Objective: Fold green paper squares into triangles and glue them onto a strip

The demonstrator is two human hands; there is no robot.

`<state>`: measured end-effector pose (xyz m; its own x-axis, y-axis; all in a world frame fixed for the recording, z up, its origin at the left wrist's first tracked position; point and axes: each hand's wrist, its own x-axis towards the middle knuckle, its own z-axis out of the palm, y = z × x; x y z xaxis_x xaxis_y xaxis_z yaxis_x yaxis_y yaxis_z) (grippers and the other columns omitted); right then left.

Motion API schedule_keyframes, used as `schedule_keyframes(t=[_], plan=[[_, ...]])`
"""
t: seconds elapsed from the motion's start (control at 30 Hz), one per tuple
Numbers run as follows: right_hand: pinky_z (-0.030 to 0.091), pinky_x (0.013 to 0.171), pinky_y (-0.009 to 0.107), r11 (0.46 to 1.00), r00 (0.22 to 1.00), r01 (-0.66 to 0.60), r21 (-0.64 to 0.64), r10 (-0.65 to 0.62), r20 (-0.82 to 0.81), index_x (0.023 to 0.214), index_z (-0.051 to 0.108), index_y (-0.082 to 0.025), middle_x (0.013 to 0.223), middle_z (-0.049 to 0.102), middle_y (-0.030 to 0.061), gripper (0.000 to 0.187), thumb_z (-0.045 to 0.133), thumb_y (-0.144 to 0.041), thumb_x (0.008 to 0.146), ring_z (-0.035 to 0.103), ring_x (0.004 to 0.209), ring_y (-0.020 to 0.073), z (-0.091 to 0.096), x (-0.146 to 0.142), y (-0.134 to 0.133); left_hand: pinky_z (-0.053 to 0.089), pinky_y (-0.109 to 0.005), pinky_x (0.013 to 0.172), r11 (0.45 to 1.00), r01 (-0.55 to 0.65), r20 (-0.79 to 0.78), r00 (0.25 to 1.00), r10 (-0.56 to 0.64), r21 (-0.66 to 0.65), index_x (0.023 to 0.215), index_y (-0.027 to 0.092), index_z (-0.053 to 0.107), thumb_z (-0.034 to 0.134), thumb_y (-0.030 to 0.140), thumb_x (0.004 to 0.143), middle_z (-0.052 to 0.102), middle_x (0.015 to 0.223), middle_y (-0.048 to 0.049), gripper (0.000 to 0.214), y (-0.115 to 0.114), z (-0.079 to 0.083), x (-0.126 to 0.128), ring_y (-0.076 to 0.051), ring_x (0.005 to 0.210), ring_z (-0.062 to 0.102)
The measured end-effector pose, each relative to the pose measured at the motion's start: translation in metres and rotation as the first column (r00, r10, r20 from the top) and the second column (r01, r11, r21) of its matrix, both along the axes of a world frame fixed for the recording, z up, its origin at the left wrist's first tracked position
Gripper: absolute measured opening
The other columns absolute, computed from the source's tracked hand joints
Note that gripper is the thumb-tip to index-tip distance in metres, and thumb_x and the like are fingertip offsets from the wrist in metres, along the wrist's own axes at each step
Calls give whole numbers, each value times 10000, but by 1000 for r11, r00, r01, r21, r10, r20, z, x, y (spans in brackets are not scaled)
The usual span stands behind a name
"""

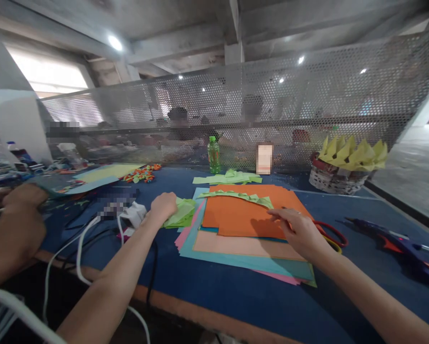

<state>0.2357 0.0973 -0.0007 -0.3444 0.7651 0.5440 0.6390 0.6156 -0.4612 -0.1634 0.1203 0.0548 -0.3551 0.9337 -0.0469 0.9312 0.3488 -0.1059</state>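
Fingers of right hand (298,228) slightly parted, left hand (164,208) curled, grip can't tell, orange sheets (232,220) broad, flat, green papers (181,212) layered beside left hand, pale-green strip (237,196) narrow, pleated, across orange, near right fingertips

Paper stack (248,224): beneath right hand (289,222)
Glue gun (404,246): right of right hand
Bottle (213,156): beyond, right of left hand (164,208)

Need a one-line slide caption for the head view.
Left hand at light-green paper pieces, right hand near one end of a folded light-green paper strip atop orange sheets.
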Motion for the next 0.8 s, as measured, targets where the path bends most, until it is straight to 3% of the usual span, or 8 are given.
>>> schedule_keyframes(t=[0.13, 0.23, 0.3, 0.43, 0.57, 0.67, 0.8], plan=[[534, 828, 405, 1000, 1000, 5, 23, -5, -4, 1076, 727, -195, 957, 754, 91, 352, 457, -148, 854, 689, 946, 275, 0, 0, 1, 569, -435, 879, 994, 45, -41, 998, -41, 98, 1265, 160, 598, 647, 341, 977, 621, 1252, -110, 344, -7, 9, 10, -254, 1068, 649], [529, 833, 403, 1000, 1000, 3, 22, -3, 1, 1072, 727, -192, 926, 745, 84, 340, 489, -134, 837, 685, 924, 268, 1, -2, 0, 568, -444, 883, 960, 205, -75, 978, -194, 188, 1246, 161, 607, 628, 345, 988, 629, 1238, -101, 318, -19, 18, 36, -244, 1050, 652], [528, 838, 391, 1000, 1000, 2, 14, -2, 7, 1073, 728, -201, 897, 744, 68, 339, 508, -122, 827, 686, 905, 255, 3, -3, -2, 566, -425, 877, 896, 383, -81, 923, -375, 224, 1182, 164, 635, 616, 346, 995, 647, 1192, -85, 262, -32, 18, 65, -227, 1016, 656], [525, 850, 394, 1000, 1000, 19, -2, -19, 12, 1073, 727, -203, 895, 746, 57, 346, 538, -102, 802, 680, 904, 253, 8, -5, -6, 544, -351, 848, 672, 709, -66, 697, -714, 213, 943, 143, 646, 528, 174, 1005, 665, 995, -69, 137, -62, -5, 128, -192, 915, 650], [524, 864, 382, 999, 999, 33, -24, -33, 7, 1068, 731, -217, 880, 755, 43, 337, 568, -100, 797, 682, 930, 245, 10, -7, -8, 544, -339, 767, 477, 867, -66, 489, -870, 145, 923, 151, 622, 461, 92, 973, 650, 957, -102, 179, -81, -33, 158, -221, 837, 642], [526, 839, 364, 998, 999, 38, -45, -38, 7, 1064, 741, -220, 844, 762, 35, 344, 583, -87, 788, 687, 896, 235, 11, -8, -9, 547, -347, 723, 423, 898, -76, 433, -898, 124, 926, 158, 605, 440, 70, 959, 643, 958, -108, 190, -82, -40, 158, -233, 805, 639], [530, 798, 327, 996, 1000, 30, -79, -30, 0, 1021, 765, -222, 884, 780, 37, 303, 575, -101, 819, 700, 857, 216, 14, -9, -13, 549, -341, 673, 413, 905, -87, 422, -903, 105, 924, 164, 592, 427, 65, 959, 632, 961, -93, 195, -79, -41, 152, -224, 745, 637]])
